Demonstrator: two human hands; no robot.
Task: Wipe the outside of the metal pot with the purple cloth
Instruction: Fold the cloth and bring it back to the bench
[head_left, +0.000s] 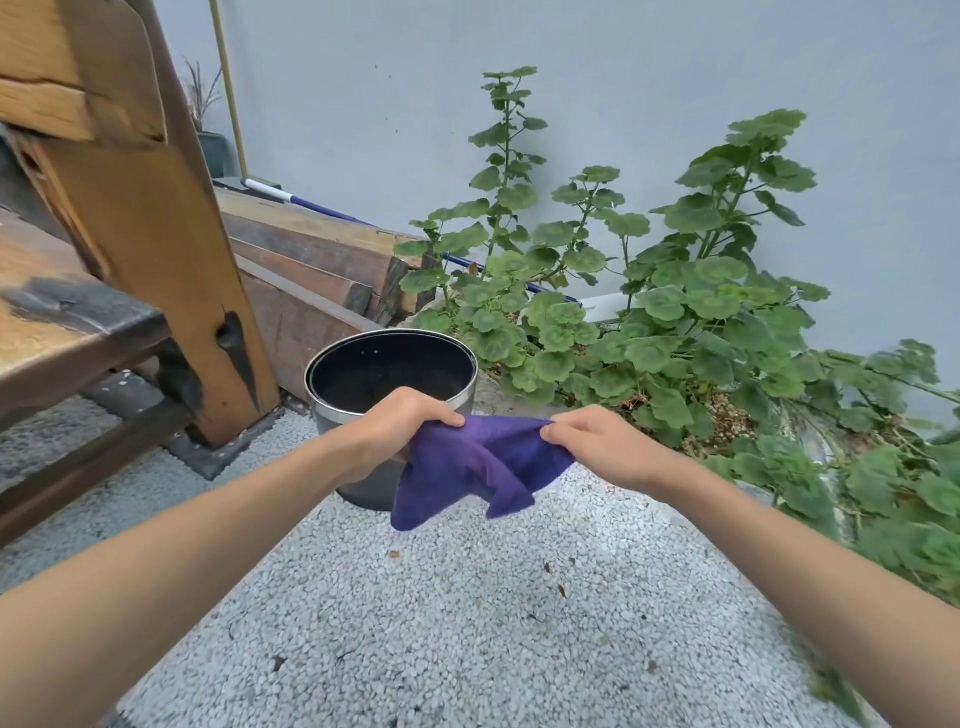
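A metal pot (332, 410) with a dark inside stands upright on the pebbled ground, just past my hands. The purple cloth (478, 462) hangs stretched between both hands, in front of the pot's near right side. My left hand (400, 426) pinches the cloth's left top edge, right in front of the pot's rim. My right hand (597, 447) pinches the right top edge, to the right of the pot. The cloth's lower corners dangle loose above the ground. My left hand and the cloth hide part of the pot's near wall.
A wooden bench (130, 249) stands at the left, its leg close to the pot. Stacked timber (322, 260) lies behind the pot. Leafy green plants (675, 322) fill the right side along a pale wall (571, 78). Pebbled ground (467, 623) stretches toward me.
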